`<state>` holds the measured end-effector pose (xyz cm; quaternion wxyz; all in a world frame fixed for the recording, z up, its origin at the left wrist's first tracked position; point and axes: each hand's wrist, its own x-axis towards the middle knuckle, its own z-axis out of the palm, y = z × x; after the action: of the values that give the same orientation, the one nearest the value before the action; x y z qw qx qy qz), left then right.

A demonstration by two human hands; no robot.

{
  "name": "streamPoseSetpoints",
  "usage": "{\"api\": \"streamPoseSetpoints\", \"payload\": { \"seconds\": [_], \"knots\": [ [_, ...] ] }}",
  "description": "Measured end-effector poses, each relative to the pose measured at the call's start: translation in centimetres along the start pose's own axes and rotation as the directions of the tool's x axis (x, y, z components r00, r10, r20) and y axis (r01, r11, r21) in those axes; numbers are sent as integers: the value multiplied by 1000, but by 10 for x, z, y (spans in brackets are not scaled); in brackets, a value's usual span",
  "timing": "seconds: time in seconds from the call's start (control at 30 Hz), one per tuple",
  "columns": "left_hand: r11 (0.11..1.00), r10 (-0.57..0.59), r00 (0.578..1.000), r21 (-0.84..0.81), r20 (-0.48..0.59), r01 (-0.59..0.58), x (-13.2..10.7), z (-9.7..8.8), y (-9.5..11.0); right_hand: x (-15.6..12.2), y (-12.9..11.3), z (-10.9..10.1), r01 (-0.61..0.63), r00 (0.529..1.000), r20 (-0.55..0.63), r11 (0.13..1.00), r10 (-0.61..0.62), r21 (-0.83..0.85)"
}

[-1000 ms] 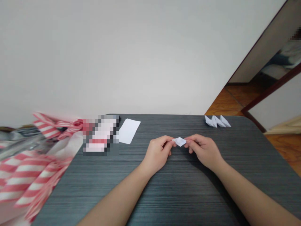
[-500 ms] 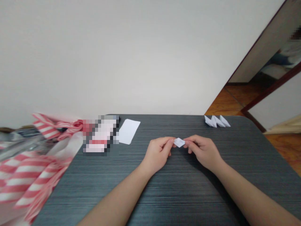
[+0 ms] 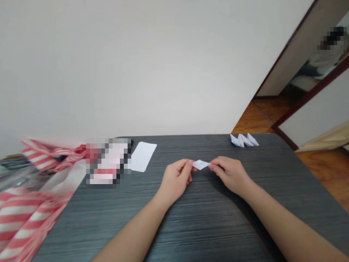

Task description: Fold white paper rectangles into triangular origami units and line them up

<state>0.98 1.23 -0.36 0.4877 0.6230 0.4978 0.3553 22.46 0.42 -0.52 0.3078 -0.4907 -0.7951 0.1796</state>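
A small folded piece of white paper is held just above the dark grey table between both hands. My left hand pinches its left end with fingers closed. My right hand pinches its right end, fingers curled. Both wrists rest on the table near its middle.
A flat white paper sheet lies at the back left. Three small folded paper pieces stand in a row at the back right corner. A red-and-white striped plastic bag covers the left side. A wooden floor lies beyond the right edge.
The view has shifted slightly, so everything sits a little further left. The folded paper looks flatter and narrower between my fingers. Both hands keep their pinch.
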Motion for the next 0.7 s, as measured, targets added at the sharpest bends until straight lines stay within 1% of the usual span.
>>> {"api": "streamPoseSetpoints", "payload": {
  "seconds": [0.13,0.2,0.27,0.33,0.4,0.47,0.57,0.63,0.7],
  "knots": [
    [997,5,1000,82,9,-6,1,-3,4,3,-2,-7,77,997,24,994,-76,-74],
    [994,2,1000,108,10,-3,2,-4,4,3,-4,-11,129,989,86,987,-121,-100],
    [998,7,1000,65,-9,-6,3,-4,4,3,-5,-15,166,978,142,980,-149,-109],
    [1000,-16,999,-20,-42,16,4,-3,4,3,-7,-20,179,975,157,977,-160,-112],
    [997,-26,998,-69,-54,22,3,-2,5,4,-9,-24,172,978,141,978,-155,-115],
    [998,-35,999,-63,-35,32,3,-1,6,6,-10,-32,132,989,85,983,-121,-127],
    [1000,-25,1000,-7,14,25,2,-1,5,11,-7,-51,5,996,-85,988,-18,-154],
    [999,-16,999,32,42,14,1,-2,3,14,0,-70,-92,977,-204,979,54,-182],
    [998,-8,998,64,65,4,1,-2,1,13,13,-90,-204,941,-313,954,129,-218]
  ]
}}
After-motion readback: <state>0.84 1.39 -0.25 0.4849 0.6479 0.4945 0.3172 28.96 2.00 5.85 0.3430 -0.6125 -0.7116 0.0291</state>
